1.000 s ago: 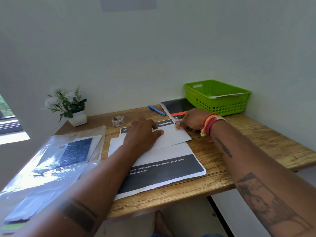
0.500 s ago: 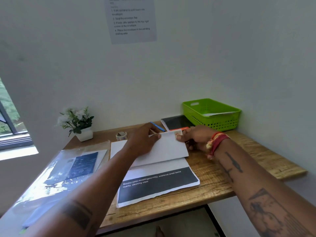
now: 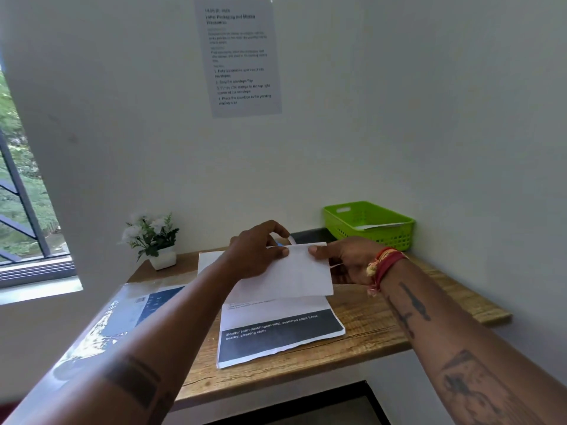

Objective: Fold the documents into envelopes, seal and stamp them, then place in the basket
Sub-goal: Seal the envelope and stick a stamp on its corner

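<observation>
White envelope point(image 3: 294, 271) held above desk point(image 3: 383, 320), left grip point(image 3: 256, 256) and right grip point(image 3: 346, 260) each pinching its top edge. Below, printed sheet point(image 3: 276, 335) reading "Monitor (with dust/fingerprints), scattered small items nearby, cleaning cloth".

I read this as a small mail-prep office corner: narrow wooden bench point(image 3: 368, 335) against plain white walls, printed instruction sheet point(image 3: 241, 56) taped up, green plastic basket point(image 3: 368, 222), potted white flowers point(image 3: 152, 237), barred window point(image 3: 21, 194).
</observation>
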Demonstrator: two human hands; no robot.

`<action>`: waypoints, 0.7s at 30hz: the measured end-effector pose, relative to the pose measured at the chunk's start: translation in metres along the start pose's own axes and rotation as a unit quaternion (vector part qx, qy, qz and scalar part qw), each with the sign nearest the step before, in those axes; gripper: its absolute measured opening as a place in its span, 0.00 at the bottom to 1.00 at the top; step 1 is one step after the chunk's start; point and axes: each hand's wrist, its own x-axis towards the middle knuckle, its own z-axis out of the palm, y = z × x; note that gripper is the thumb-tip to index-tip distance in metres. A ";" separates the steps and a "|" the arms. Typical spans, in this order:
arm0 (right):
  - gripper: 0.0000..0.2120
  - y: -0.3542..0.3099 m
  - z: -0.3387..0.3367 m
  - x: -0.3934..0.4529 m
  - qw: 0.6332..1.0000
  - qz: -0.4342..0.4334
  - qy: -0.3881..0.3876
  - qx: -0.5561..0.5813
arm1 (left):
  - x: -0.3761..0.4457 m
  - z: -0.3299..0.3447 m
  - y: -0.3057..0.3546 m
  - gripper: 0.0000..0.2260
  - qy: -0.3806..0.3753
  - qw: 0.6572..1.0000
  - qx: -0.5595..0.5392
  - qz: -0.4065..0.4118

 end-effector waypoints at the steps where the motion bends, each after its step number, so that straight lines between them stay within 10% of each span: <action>1: 0.14 -0.002 0.001 -0.003 1.000 -0.004 0.001 0.009 | -0.002 -0.001 0.001 0.10 -0.002 1.000 0.004 0.002; 11: 0.05 0.001 0.006 -0.010 0.999 -0.035 0.033 0.024 | -0.014 0.001 0.014 0.06 -0.011 0.999 0.029 0.008; 21: 0.19 0.003 0.012 -0.019 0.992 -0.041 -0.041 0.109 | 0.000 0.008 0.029 0.08 -0.023 1.000 0.017 0.008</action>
